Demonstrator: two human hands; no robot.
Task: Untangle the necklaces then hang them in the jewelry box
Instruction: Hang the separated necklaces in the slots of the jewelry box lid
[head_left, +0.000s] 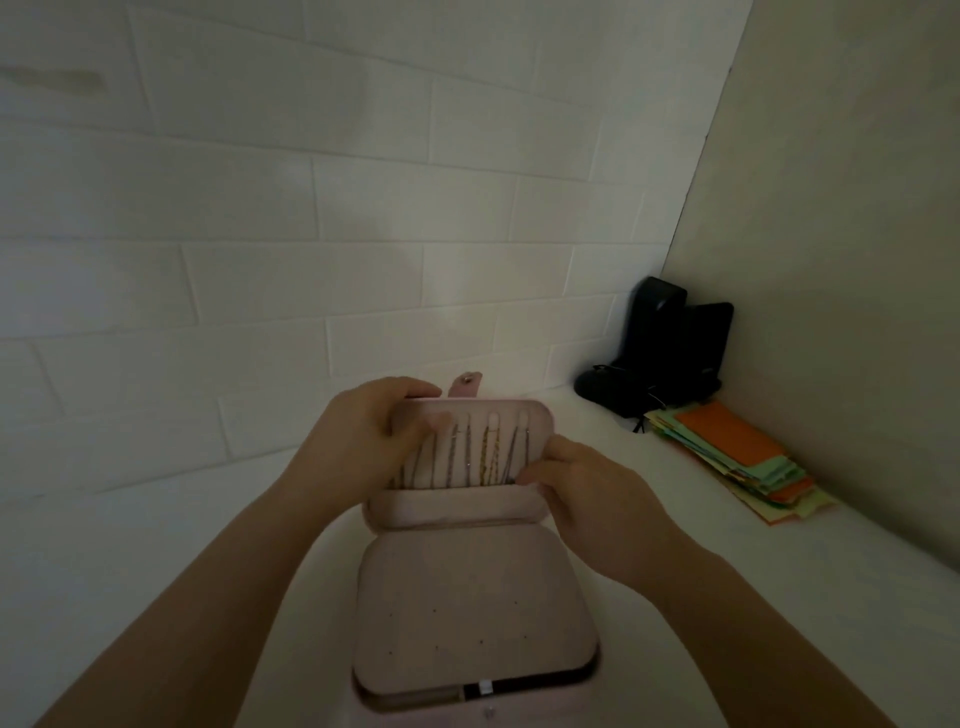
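My pink jewelry box (467, 597) lies open on the white table (675, 493) in front of me, its lid panel raised toward the white brick wall (260, 234) and its snap tab (466, 384) sticking up behind the top edge. The necklaces (467, 457) hang in a row down the raised panel, thin silvery chains with one yellowish chain (488, 454) among them, their lower ends tucked into the padded pocket (457, 506) at the panel's foot. My left hand (363, 436) grips the upper left corner of the panel, fingers curled over the top edge and thumb pressed on the inner face beside the leftmost chain. My right hand (582, 499) is pinched narrow at the panel's lower right corner, fingertips (530, 475) meeting where the rightmost chain reaches the pocket; whether they actually hold the chain I cannot tell. The lower flap, dotted with small holes, lies flat toward me. In the far right corner stand a dark device (665, 353) and a pile of coloured paper (737, 457), well apart from the box
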